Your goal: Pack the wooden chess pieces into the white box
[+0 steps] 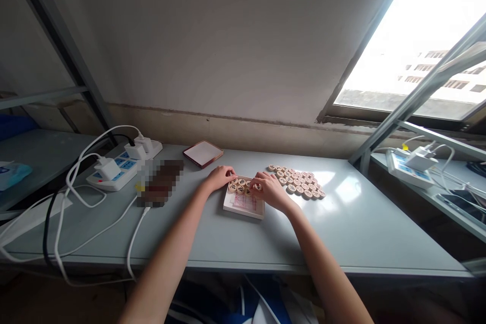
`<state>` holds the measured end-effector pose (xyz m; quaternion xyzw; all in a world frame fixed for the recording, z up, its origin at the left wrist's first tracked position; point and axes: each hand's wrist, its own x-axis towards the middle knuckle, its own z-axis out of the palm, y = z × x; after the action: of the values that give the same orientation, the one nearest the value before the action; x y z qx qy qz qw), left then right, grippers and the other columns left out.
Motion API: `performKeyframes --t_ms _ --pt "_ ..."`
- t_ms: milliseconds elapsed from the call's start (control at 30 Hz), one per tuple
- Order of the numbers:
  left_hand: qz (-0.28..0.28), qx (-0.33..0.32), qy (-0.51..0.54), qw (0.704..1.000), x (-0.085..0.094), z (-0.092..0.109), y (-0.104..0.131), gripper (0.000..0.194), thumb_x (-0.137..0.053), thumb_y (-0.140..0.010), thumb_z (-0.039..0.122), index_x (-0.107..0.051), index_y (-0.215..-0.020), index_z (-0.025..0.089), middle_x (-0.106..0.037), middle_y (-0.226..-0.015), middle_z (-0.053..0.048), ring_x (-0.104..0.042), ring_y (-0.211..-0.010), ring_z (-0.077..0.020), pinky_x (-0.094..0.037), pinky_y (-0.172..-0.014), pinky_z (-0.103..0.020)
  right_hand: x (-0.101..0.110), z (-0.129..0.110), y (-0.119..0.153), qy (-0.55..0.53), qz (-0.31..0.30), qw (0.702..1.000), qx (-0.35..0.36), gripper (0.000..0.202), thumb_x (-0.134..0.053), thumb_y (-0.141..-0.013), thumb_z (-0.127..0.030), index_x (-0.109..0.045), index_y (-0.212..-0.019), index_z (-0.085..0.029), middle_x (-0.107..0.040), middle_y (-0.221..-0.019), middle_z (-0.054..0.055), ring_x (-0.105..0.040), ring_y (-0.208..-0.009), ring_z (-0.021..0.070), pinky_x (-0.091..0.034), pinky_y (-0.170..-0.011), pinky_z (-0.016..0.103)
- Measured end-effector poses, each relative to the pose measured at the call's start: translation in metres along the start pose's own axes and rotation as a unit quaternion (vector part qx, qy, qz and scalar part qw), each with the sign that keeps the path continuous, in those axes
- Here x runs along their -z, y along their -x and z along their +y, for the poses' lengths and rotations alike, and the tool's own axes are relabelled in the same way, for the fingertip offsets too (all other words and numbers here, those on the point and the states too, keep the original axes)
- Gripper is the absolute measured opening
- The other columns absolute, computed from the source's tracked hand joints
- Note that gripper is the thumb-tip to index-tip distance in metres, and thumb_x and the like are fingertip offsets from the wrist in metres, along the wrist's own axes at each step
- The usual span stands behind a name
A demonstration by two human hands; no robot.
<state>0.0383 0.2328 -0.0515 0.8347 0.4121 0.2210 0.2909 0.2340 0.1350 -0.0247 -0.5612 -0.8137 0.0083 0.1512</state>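
Observation:
A shallow white box (243, 210) lies on the desk in front of me. Rows of round wooden xiangqi pieces (240, 190) with dark characters fill its far part, and a paper with red lines shows in the near part. My left hand (221, 177) holds the box's far left corner with curled fingers. Over the right side of the box, my right hand (269, 190) has its fingers bent and pressed on a xiangqi piece, which they partly cover. To the right, several more xiangqi pieces (299, 181) lie close together in rows, some with dark and some with reddish characters.
The box lid (203, 154) lies upturned behind my left hand. A power strip (123, 167) with white chargers and looping cables (61, 212) takes up the desk's left side, near a pixelated dark object (163, 185). Another power strip (412, 169) stands beyond the frame post at right.

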Motion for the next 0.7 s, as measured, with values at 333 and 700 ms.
performKeyframes --t_ms 333,700 --pt "0.0 0.0 -0.002 1.0 0.0 0.0 0.0 0.026 -0.053 -0.075 0.038 -0.066 -0.082 0.016 -0.067 -0.082 -0.006 -0.058 -0.074 -0.0186 -0.043 -0.067 -0.026 0.008 0.007 0.003 0.005 -0.016 1.0 -0.022 0.026 -0.054 -0.083 -0.036 -0.063 -0.106 -0.03 -0.058 -0.088 0.004 -0.05 -0.086 0.0197 -0.034 -0.077 0.032" --pt "0.002 0.001 0.001 1.0 0.002 0.004 0.002 0.025 -0.054 -0.075 0.037 -0.065 -0.081 0.016 -0.067 -0.081 -0.006 -0.058 -0.073 -0.0184 -0.041 -0.062 -0.025 -0.003 0.012 0.0 0.013 -0.003 1.0 -0.011 0.028 -0.052 -0.085 -0.042 -0.062 -0.109 -0.033 -0.059 -0.087 0.004 -0.051 -0.085 0.0191 -0.034 -0.075 0.031"
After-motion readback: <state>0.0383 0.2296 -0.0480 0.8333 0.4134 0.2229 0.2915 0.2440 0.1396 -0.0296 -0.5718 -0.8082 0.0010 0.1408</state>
